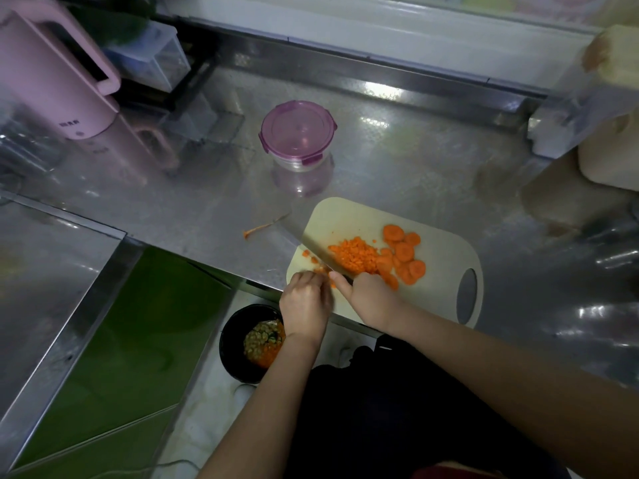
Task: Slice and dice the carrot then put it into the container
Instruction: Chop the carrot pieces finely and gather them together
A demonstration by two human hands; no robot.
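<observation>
Dicing step: right hand [366,299] grips steel cleaver [311,242]; left hand [306,300], fingers curled, pinches orange carrot bits [314,261]. Next, likely: dice round carrot slices [404,252] at 3 o'clock, then unlid purple-lidded clear container [297,133] at 12 o'clock.

left hand [306,299]: fingers [316,281] bent, tips down | right hand [367,294]: grips knife [313,245], forefinger extended | forearms converge

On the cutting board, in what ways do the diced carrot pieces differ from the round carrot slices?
The diced carrot pieces are small cubes; the round carrot slices are larger flat discs. The diced carrot pieces lie heaped beside the knife; the round carrot slices lie farther right, overlapping. Both are orange and rest on the cutting board.
</observation>
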